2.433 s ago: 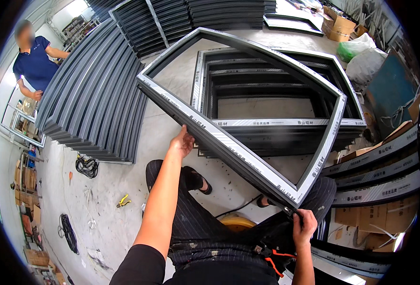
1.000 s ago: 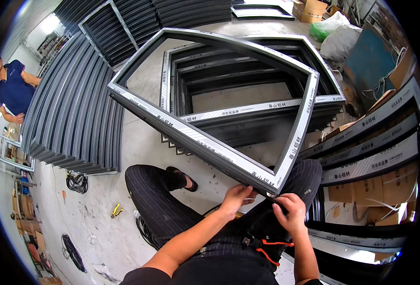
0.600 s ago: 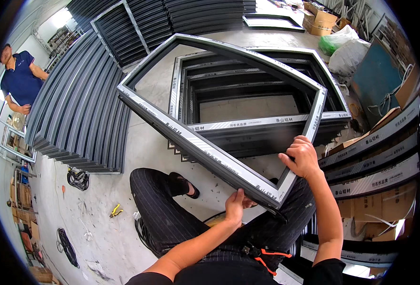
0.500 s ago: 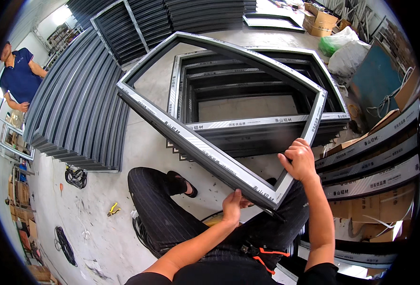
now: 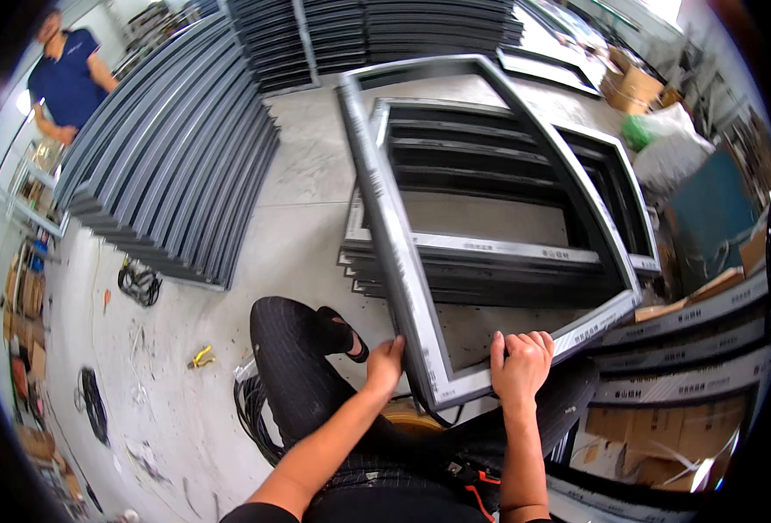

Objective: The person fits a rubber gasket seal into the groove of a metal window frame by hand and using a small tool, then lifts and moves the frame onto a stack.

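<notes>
While the person sits on the concrete floor (image 5: 307, 209), a grey window frame (image 5: 394, 253) is held raised over the lap, its near corner toward the body, its far end reaching over a flat stack of similar frames (image 5: 499, 253).
Left hand (image 5: 385, 366): fingers together, pressed flat against the outer edge of the frame's left rail.
Right hand (image 5: 520, 362): fingers curled over the near rail, gripping it.
Left: long row of dark profiles (image 5: 168, 166) leaning together; yellow pliers (image 5: 201, 356) and black cable coils (image 5: 140, 283) on the floor.
Right: cardboard boxes (image 5: 634, 87), green bag (image 5: 638, 131).
Far left: another person in a blue shirt (image 5: 70, 83).
</notes>
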A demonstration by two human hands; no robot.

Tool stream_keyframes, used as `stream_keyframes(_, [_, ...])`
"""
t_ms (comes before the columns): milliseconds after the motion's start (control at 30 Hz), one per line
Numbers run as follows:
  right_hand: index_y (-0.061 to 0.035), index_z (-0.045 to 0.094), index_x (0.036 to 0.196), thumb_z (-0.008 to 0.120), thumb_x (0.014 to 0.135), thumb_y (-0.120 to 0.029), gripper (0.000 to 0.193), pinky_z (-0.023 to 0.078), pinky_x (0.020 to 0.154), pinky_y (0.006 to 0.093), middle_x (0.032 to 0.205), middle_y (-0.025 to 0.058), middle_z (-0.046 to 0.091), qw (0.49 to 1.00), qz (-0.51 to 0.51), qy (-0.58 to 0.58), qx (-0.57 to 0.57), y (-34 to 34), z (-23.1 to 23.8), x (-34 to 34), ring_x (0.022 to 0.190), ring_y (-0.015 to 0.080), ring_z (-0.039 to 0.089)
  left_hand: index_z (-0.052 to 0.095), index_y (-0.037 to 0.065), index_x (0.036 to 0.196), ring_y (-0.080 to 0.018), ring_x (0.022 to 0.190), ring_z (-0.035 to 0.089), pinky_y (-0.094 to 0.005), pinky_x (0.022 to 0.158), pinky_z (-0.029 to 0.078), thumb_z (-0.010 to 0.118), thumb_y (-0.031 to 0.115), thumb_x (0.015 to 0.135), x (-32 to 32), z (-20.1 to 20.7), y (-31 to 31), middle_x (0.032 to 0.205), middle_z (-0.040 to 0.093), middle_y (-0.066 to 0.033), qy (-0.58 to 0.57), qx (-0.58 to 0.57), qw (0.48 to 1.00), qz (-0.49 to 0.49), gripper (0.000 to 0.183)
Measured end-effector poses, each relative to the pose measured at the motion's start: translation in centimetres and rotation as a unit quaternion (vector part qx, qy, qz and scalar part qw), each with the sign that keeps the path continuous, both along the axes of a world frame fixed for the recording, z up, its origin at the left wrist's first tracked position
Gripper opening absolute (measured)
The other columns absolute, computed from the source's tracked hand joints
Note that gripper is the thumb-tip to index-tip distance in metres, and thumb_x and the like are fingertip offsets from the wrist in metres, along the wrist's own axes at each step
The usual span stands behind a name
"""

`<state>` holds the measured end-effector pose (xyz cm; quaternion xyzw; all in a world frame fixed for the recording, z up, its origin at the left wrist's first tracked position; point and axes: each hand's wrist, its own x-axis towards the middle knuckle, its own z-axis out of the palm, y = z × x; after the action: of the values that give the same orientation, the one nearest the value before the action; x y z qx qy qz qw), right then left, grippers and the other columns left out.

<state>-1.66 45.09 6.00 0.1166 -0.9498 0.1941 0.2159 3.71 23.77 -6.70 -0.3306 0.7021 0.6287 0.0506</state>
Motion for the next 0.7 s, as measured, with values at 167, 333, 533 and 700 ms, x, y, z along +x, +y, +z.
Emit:
stream_keyframes(167, [-0.0047, 0.057, 0.056, 0.059, 0.086, -0.026, 0.037, 0.04, 0.076, 0.0403, 0.06, 0.012, 0.059, 1.0, 0.007, 0.008, 0.026, -6.1, 0.2, -3.7, 0.064, 0.0313, 0.057, 0.066, -0.006, 0.098, -0.0263, 0.08, 0.064, -0.0394, 0.075, 0.046, 0.053, 0.039, 0.095, -9.9, -2.0, -6.8, 0.089, 0.069, -0.0179, 0.048, -0.035, 0.998, 0.018, 0.046])
stream_keyframes(333, [-0.0046, 0.058, 0.059, 0.057, 0.088, -0.028, 0.037, 0.04, 0.073, 0.0408, 0.06, 0.0114, 0.06, 0.999, 0.002, 0.03, 0.035, -7.3, -0.5, -5.9, 0.064, 0.0301, 0.057, 0.067, -0.006, 0.088, -0.0204, 0.076, 0.063, -0.0364, 0.07, 0.047, 0.055, 0.036, 0.095, -12.4, 1.3, -6.6, 0.082, 0.069, -0.013, 0.09, 0.053, 0.994, 0.045, 0.044])
stream_keyframes(533, [-0.0059, 0.059, 0.062, 0.058, 0.087, -0.024, 0.031, 0.04, 0.074, 0.0402, 0.061, 0.0094, 0.059, 0.998, 0.014, 0.015, 0.056, -7.2, -0.4, -4.6, 0.064, 0.0289, 0.056, 0.066, -0.008, 0.091, -0.0225, 0.077, 0.063, -0.0377, 0.073, 0.047, 0.053, 0.038, 0.095, -10.6, -0.2, -6.3, 0.08, 0.068, -0.0141, 0.073, -0.068, 0.995, 0.006, 0.048])
stream_keyframes(700, [-0.0032, 0.06, 0.083, 0.06, 0.086, -0.019, 0.016, 0.041, 0.084, 0.043, 0.085, 0.0138, 0.061, 0.996, 0.066, -0.025, 0.048, -6.1, 0.9, -3.2, 0.082, 0.032, 0.057, 0.062, -0.005, 0.11, -0.0235, 0.082, 0.063, -0.0359, 0.079, 0.048, 0.045, 0.046, 0.098, -7.7, 2.5, -6.3, 0.097, 0.067, -0.0122, 0.055, 0.152, 0.987, -0.002, 0.055])
